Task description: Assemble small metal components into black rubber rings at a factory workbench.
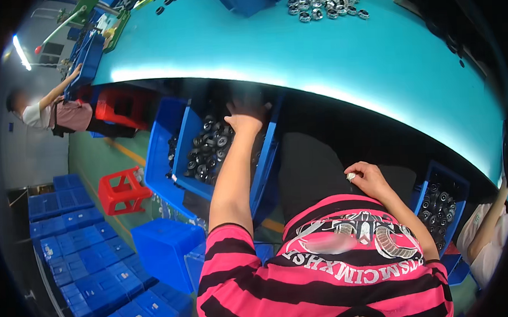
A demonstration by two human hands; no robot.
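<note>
Left hand [245,118] reaching into blue bin [269,152] of bearings [211,146] — grip hidden, right hand [368,179] closed on small pale piece [351,176]

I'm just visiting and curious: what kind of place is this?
Probably a factory assembly floor. A long teal workbench carries a pile of metal rings, the left hand reaches into a blue bin of dark round parts, and blue crates are stacked nearby.

left hand [245,118] in blue bin [186,140], dark rings [211,146]

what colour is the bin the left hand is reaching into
Blue bin, left hand inside it; seen in the head view.
</note>
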